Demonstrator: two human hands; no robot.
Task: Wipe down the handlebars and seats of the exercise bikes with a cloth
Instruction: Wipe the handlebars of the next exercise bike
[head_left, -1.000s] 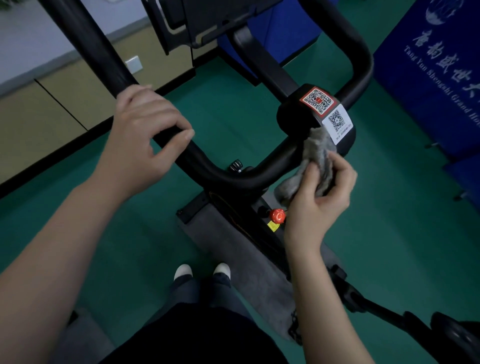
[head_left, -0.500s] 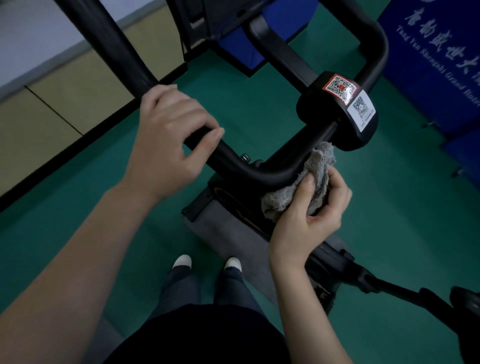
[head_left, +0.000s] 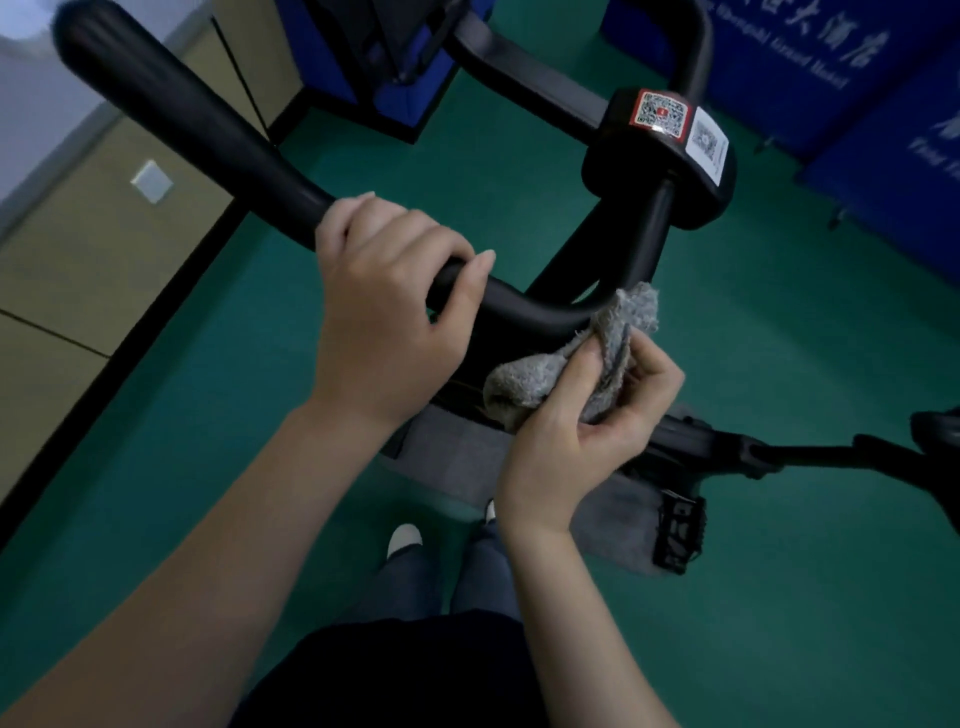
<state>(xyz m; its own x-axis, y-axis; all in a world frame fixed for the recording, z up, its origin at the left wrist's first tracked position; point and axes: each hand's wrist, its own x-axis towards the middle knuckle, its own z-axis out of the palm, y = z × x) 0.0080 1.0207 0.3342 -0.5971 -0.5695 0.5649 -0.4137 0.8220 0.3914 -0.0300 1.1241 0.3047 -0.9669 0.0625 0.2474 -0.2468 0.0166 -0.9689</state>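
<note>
Holding a grey cloth (head_left: 524, 379) against the exercise-bike handlebar (head_left: 208, 130).

Clenching the left hand (head_left: 384, 306) round the black tube just above centre, wrapping fingers and thumb over the top of it. Grasping the bunched cloth in the right hand (head_left: 587, 431) at 4 o'clock from the left one, pinching it between thumb and curled fingers, touching its upper tip to the bend of the bar. Standing on a green floor (head_left: 467, 171), showing white-toed shoes (head_left: 405, 538) at 6 o'clock beside a grey mat (head_left: 457, 457) lying under the bike. Taking in two QR-code stickers (head_left: 662, 111) on the centre clamp (head_left: 649, 171) at 1 o'clock, a pedal (head_left: 680, 530) at 5 o'clock, blue banners (head_left: 831, 67) at 2 o'clock.
</note>
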